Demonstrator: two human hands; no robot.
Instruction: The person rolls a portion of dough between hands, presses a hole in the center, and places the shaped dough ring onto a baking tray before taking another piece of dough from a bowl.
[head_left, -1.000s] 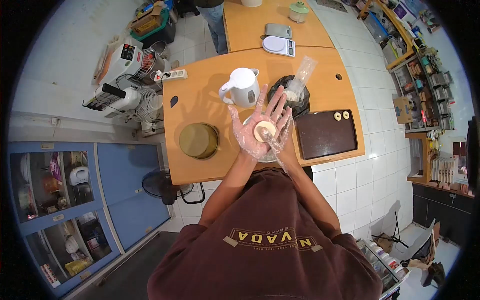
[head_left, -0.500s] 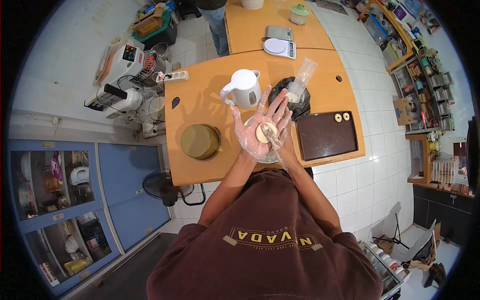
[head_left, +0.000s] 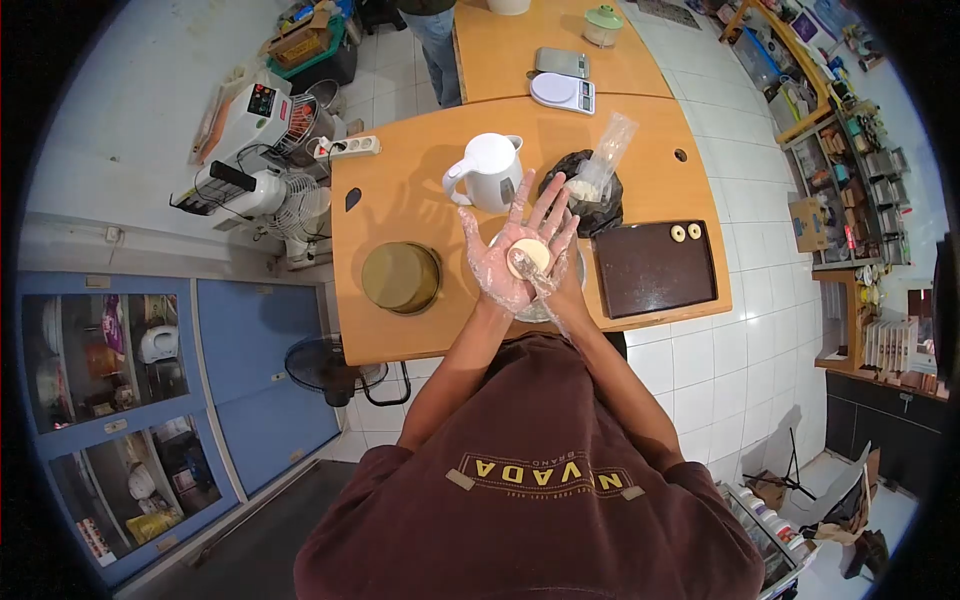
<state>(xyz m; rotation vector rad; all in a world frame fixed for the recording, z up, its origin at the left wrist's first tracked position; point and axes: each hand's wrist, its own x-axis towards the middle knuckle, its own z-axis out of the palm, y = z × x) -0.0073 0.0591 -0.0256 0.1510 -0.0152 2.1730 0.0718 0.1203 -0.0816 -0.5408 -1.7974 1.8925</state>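
My left hand lies palm up over the table, its floury fingers spread wide. On its palm rests a pale round piece of dough, flattened like a disc. My right hand comes in from the right, its dough-smeared fingertips bunched together and pressed on the lower part of the disc. Behind and below both hands, a bowl shows only in part. To the right lies a dark baking tray holding two small dough rings at its far right corner.
Beyond my hands stand a white electric kettle and a black plastic bag with a clear bag on it. A round olive-coloured container is at left. Farther back are a white kitchen scale, a power strip and a standing person.
Both hands have shifted very slightly left with the dough. The right fingertips have moved a little on the disc. The view has tilted slightly.
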